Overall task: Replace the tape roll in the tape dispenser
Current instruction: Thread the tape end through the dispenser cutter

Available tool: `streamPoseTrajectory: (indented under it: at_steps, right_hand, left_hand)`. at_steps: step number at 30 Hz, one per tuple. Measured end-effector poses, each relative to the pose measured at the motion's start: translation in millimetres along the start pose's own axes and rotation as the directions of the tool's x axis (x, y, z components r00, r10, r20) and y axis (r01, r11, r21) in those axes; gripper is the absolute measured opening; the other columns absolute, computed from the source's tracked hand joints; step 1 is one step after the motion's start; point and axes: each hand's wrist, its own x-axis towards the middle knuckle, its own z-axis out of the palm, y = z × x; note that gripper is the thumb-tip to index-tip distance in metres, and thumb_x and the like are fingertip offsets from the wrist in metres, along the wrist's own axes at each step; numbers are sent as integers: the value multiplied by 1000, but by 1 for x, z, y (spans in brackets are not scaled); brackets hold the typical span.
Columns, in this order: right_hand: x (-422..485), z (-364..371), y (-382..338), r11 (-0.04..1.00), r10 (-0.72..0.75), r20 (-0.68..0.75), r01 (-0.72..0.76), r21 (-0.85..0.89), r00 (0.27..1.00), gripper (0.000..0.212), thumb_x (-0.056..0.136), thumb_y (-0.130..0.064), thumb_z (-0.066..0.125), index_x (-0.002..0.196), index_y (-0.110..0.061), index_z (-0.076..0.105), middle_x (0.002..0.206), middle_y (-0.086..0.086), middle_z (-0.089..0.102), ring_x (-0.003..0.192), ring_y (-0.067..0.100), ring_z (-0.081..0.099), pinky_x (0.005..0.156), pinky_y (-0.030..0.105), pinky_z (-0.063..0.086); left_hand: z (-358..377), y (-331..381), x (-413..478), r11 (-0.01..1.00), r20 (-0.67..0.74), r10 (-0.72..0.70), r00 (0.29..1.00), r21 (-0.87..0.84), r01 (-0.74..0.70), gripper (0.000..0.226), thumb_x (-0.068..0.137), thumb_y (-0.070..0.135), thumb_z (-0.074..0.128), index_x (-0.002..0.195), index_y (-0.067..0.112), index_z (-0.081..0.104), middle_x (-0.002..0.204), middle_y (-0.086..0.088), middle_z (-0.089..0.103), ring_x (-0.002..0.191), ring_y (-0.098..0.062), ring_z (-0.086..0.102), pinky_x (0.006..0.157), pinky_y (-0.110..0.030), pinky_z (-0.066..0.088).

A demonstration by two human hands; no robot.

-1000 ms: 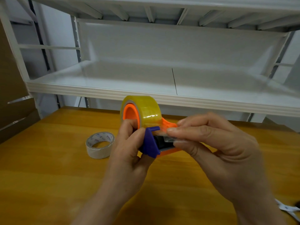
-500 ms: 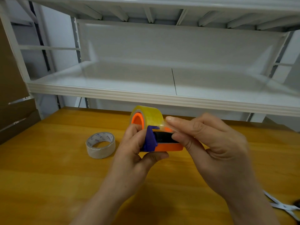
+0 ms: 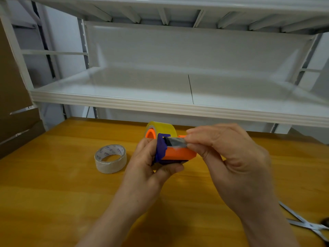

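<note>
While a glossy, honey-coloured wooden table (image 3: 53, 193) is being viewed from above, a small plastic tape dispenser (image 3: 178, 154) is being held over it near the middle of the scene. The dispenser's smooth orange body is being gripped by the left hand (image 3: 147, 168), with the fingers curled around its near-left end and the thumb pressed under its base. A purple plastic guard (image 3: 161, 148), curved like a flap, is being shown at the end beside that hand. A fat tape roll (image 3: 165, 129) of shiny, yellowish see-through film is being carried on edge on the dispenser's round orange hub (image 3: 151, 135), at the end farthest from the camera. A thin clear strip (image 3: 176, 140) of that tape is being stretched over the dark top of the dispenser, and its loose end is being pinched between the thumb and forefinger of the right hand (image 3: 236, 157); the other fingers of that hand are being held loosely curled. A second roll (image 3: 110, 158), thin-walled and whitish with small printing inside its ring, is being supported flat on the table just left of the left hand, apart from it. The metal blades of a pair of scissors (image 3: 306, 223) are being cut off by the lower right edge. Behind the table, a white metal shelf (image 3: 160, 104) with a ribbed front lip is being shown, with brown cardboard (image 3: 10, 104) at the far left.
</note>
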Motion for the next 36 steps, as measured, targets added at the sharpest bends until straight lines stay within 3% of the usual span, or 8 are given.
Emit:
streamPoseTrajectory:
  at_steps: [4,10,13,16,21,28,33,36]
  right_hand:
    - [1,4,-5,998,65,-17,-65,7,998,11,92,-19,72,101,-19,80,122,-5,70,111,22,67,89,36,56]
    - [0,11,-7,998,61,-45,-62,-19,997,12,92,-12,72,101,-12,79,109,2,64,101,16,62,85,23,52]
    - [-2,13,-6,997,51,-72,-55,-56,996,14,93,-9,69,104,-6,79,105,6,66,99,9,58,86,11,46]
    - [-3,15,-4,996,58,-105,-65,-66,993,16,94,-9,68,105,-5,78,104,8,68,98,10,59,88,10,47]
    - [-2,15,-7,998,3,-85,-8,-58,996,18,94,-11,66,106,-5,79,104,8,69,97,12,61,83,18,53]
    - [-4,15,-4,990,-34,-31,30,-138,999,26,98,-19,63,114,-6,78,110,7,70,96,19,66,75,31,59]
    - [-4,19,-5,990,63,137,-44,-132,989,44,99,-35,57,137,-15,66,130,4,61,112,14,58,82,26,56]
    - [-3,20,-10,972,231,324,-202,-122,917,55,99,-56,40,153,-43,40,146,-4,41,117,12,53,81,30,60]
  left_hand:
    - [1,-2,-1,999,13,10,1000,53,-10,37,79,44,76,113,51,61,114,18,57,112,-7,57,87,-23,51]
    - [4,2,-2,997,-2,-70,998,-42,69,43,73,51,77,110,42,57,110,7,65,101,-18,66,85,-49,57]
    - [4,5,-4,992,-3,-94,996,-80,93,45,76,45,80,109,38,50,103,12,67,91,-15,70,81,-48,59]
    - [6,7,-4,983,8,-102,995,-154,102,50,75,38,80,110,40,44,104,18,65,92,-14,71,81,-43,62]
    - [7,10,-5,976,-4,-97,995,-195,95,73,75,28,77,124,52,29,104,21,64,93,-12,73,82,-37,63]
    - [10,17,-4,950,11,-173,985,-262,170,96,69,33,78,134,71,18,113,-1,62,95,-14,74,79,-36,64]
    - [10,18,-5,916,-14,-250,968,-329,231,89,68,40,77,133,71,24,94,9,73,90,-17,76,75,-35,65]
    - [10,19,-3,870,-28,-316,948,-407,278,81,71,38,77,129,71,31,94,3,76,89,-22,77,69,-37,64]
